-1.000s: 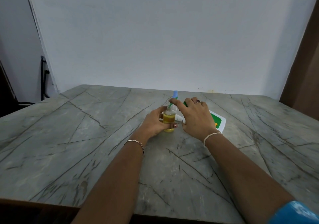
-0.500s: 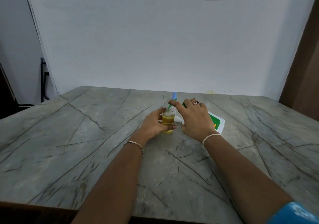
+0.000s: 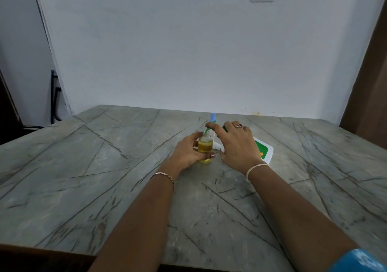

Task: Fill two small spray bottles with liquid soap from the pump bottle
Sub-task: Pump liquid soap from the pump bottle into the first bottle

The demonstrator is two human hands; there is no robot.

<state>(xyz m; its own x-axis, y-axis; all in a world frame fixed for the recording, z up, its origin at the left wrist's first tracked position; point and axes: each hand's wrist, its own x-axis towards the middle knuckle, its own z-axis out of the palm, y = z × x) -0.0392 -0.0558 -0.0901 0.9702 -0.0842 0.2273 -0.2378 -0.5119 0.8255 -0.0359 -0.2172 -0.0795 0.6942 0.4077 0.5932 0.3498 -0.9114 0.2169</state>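
Observation:
A small clear spray bottle [image 3: 204, 146] with yellow liquid stands uncapped on the table, and my left hand [image 3: 188, 152] grips it from the left. The white pump bottle [image 3: 267, 152] with a green label is tipped toward it, mostly hidden under my right hand [image 3: 236, 146], which holds it. My right index finger lies on the green pump head [image 3: 208, 129], whose spout sits at the small bottle's mouth. A light-blue slender piece [image 3: 213, 117] sticks up behind my fingers; what it belongs to is hidden.
The grey veined stone table [image 3: 104, 167] ends at a white wall at the back. A brown door edge [image 3: 368, 95] stands at the right, and a dark frame [image 3: 54, 97] leans at the left beyond the table.

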